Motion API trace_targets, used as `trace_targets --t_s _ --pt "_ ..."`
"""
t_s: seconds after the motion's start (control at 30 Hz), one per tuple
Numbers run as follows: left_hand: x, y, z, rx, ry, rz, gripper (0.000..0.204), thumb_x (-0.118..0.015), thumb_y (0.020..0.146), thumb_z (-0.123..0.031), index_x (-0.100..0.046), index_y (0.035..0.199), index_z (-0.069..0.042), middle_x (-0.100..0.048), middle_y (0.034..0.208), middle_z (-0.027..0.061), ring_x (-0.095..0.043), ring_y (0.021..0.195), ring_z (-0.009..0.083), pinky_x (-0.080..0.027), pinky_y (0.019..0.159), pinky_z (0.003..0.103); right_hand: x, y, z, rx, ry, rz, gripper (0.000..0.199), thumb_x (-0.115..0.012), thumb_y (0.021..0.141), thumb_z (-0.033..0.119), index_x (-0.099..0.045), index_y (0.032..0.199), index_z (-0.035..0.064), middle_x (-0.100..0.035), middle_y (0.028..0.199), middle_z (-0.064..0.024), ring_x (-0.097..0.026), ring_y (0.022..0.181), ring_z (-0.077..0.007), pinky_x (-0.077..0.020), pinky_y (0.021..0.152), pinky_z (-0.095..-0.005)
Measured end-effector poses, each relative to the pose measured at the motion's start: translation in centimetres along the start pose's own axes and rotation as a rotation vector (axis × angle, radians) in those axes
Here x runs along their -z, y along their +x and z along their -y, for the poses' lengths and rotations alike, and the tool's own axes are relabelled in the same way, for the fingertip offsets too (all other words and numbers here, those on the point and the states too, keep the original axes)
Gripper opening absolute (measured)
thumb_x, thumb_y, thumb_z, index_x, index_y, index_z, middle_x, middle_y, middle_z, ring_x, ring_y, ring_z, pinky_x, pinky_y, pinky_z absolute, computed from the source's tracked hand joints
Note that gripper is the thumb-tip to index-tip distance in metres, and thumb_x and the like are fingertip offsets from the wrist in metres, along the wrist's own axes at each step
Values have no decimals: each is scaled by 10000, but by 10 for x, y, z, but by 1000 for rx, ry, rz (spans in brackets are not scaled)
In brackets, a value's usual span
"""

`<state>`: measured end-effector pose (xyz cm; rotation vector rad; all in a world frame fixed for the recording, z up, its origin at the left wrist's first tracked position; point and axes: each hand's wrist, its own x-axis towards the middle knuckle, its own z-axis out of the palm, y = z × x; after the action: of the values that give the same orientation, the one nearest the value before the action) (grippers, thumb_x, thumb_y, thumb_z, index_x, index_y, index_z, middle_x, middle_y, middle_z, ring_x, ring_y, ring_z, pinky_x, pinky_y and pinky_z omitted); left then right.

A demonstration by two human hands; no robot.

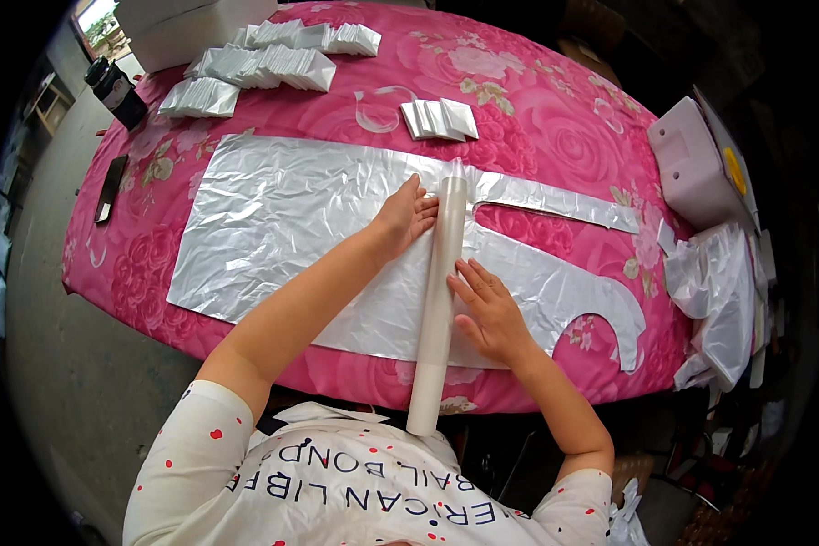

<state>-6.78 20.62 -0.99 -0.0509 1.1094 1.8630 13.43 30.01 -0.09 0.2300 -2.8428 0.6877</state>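
A long, pale, glossy tube, perhaps a roll of film, lies across a flat silvery-white plastic sheet. Its near end sticks out past the table edge toward my body. The sheet looks like a stack of thin aprons, with a strap-like strip and curved cut-outs at its right. On the tube's left side, near its far end, my left hand rests with fingers stretched toward it. My right hand lies on the right side, lower down, fingers spread and the tips at the tube. Neither hand is wrapped round it.
A pink floral cloth covers the table. Beyond the sheet sits a small row of folded silvery packets; more packets lie far left, near a white box, dark bottle and black object. At right are a foam box and clear plastic bags.
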Motion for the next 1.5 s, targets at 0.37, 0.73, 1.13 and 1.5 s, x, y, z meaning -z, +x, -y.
trace_targets --t_s 0.37,0.73,1.13,1.5 --pt "104 -79 -61 -540 271 -120 477 -396 950 -295 -295 1308 3 -537 1159 195 -556 1042 241 -449 883 335 -66 115 78 235 -13 190 573 -363 899 477 -428 1327 103 -342 1420 -94 -218 1347 -310 -127 1094 -475" --pt "260 -250 -60 -645 406 -511 342 -444 925 -165 -458 1221 5 -577 1103 120 -560 993 169 -449 847 282 -103 194 118 277 420 116 338 -538 883 255 -567 1167 73 -544 1229 -112 -441 1206 -289 -347 997 -400" --pt "230 -280 -37 -328 1460 -908 778 -710 701 -265 -324 1307 34 -523 982 161 -540 866 291 -450 765 363 -214 295 206 178 139 -45 400 -495 826 276 -593 1133 38 -472 1304 -146 -283 1318 -310 -134 1096 -455" --pt "215 -296 -16 -379 1524 -755 738 -720 674 -136 -359 1293 41 -538 993 195 -581 880 309 -477 748 367 -213 283 211 51 222 -133 433 -479 754 151 -573 1146 -7 -340 1386 -204 -209 1338 -361 -114 1089 -488"
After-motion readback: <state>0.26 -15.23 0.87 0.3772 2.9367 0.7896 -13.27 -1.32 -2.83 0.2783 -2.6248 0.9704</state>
